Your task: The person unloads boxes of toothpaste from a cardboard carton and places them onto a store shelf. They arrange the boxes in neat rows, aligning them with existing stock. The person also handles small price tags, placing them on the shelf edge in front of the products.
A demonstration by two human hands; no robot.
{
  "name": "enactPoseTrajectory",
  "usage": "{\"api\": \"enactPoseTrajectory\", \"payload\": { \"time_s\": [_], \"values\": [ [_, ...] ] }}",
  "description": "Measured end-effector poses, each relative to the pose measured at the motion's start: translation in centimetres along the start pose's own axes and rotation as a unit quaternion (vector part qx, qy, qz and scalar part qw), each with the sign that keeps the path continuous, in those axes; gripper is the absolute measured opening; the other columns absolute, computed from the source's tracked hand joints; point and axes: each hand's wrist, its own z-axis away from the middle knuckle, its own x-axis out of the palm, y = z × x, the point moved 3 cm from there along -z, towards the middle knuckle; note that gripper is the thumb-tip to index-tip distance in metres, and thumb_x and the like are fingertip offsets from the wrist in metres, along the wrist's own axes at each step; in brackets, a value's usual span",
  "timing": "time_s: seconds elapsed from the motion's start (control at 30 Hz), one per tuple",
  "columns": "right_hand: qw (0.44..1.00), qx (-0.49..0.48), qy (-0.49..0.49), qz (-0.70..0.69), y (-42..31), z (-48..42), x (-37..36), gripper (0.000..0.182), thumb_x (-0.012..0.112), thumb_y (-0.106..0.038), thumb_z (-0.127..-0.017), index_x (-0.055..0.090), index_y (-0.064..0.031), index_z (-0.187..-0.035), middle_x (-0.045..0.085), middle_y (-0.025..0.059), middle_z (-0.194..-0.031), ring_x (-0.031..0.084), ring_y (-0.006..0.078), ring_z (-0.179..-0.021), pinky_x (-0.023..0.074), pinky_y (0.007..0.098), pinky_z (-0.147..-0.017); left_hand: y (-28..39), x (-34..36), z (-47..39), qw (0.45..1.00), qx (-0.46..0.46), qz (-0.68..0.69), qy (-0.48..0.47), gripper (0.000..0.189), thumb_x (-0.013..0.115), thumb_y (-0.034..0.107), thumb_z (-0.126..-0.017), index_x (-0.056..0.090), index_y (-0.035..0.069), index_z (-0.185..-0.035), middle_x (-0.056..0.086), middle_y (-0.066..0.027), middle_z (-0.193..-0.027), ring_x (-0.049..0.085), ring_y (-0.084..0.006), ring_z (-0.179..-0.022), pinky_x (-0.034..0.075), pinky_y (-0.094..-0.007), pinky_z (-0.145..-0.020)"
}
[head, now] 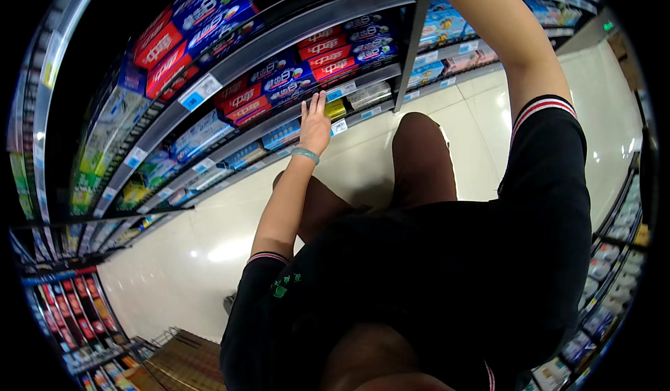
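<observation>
My left hand (315, 127), with a pale green bangle (305, 155) on its wrist, is stretched toward a low store shelf. Its fingers are extended and hold nothing. The fingertips are at the front edge of the shelf (282, 113); whether they touch it, I cannot tell. Just behind them lie stacked red and blue toothpaste boxes (288, 83). A yellow box (335, 109) shows beside the fingers on the level below. My right arm (515, 35) reaches up past the top of the view, so the right hand is out of sight.
Higher up, more red and blue boxes (193, 30) fill a shelf with price tags (200, 91). A dark upright post (411, 51) divides the shelving. My bent knees (423, 155) are close to the shelf over the shiny tiled floor (172, 270). A cardboard carton (183, 362) stands at lower left.
</observation>
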Motion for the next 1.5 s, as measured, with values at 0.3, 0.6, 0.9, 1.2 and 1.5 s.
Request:
{"api": "enactPoseTrajectory", "payload": {
  "time_s": [0.3,0.6,0.9,1.2,1.5],
  "values": [
    [0.976,-0.049,0.175,-0.121,1.6,20.3,-3.1,0.048,0.067,-0.026,-0.072,0.056,0.0028,-0.11,0.057,0.0228,-0.104,0.056,0.0364,-0.099,0.0471,0.0431,-0.087,-0.7,0.3,-0.2,0.998,0.056,0.027,0.027,0.021,0.052,0.009,-0.085,0.068,-0.004,-0.079,0.03,-0.0224,-0.149,0.027,-0.039,-0.138,0.022,-0.0559,-0.112],
    [0.958,-0.09,-0.096,-0.255,-0.6,26.0,8.0,0.081,0.076,-0.033,-0.072,0.042,0.0047,-0.134,0.051,0.0262,-0.12,0.05,0.0386,-0.113,0.0386,0.0463,-0.099,-1.1,0.6,-0.1,0.996,0.048,0.07,0.016,0.024,0.055,0.009,-0.082,0.067,0.001,-0.101,0.042,-0.024,-0.141,0.033,-0.0411,-0.134,0.022,-0.0535,-0.113],
    [0.97,-0.078,-0.179,-0.144,0.9,12.5,16.1,0.055,0.073,-0.028,-0.072,0.059,-0.0041,-0.119,0.059,0.0227,-0.121,0.056,0.035,-0.116,0.0452,0.0419,-0.097,-0.4,-0.8,-0.1,0.999,0.028,0.044,-0.013,0.016,0.053,0.005,-0.082,0.066,-0.003,-0.076,0.027,-0.0214,-0.152,0.026,-0.0365,-0.14,0.019,-0.052,-0.115],
    [0.997,-0.058,-0.014,-0.053,1.0,12.3,21.5,0.027,0.06,-0.021,-0.083,0.065,-0.0096,-0.107,0.065,0.0156,-0.106,0.062,0.0323,-0.1,0.0494,0.0451,-0.085,-0.5,0.2,0.2,0.998,0.006,0.062,0.014,0.022,0.049,0.007,-0.087,0.066,-0.005,-0.082,0.028,-0.0151,-0.153,0.025,-0.032,-0.141,0.018,-0.0504,-0.116],
    [0.908,-0.299,0.284,-0.071,-5.1,13.4,3.6,0.009,0.064,-0.013,-0.069,0.056,-0.0098,-0.072,0.055,0.0051,-0.064,0.06,0.0227,-0.058,0.0497,0.0334,-0.053,-0.5,0.9,0.2,0.998,0.012,0.03,0.054,0.023,0.052,0.01,-0.084,0.07,-0.003,-0.086,0.029,-0.0171,-0.151,0.028,-0.0324,-0.139,0.021,-0.0535,-0.114]
  ]
}}
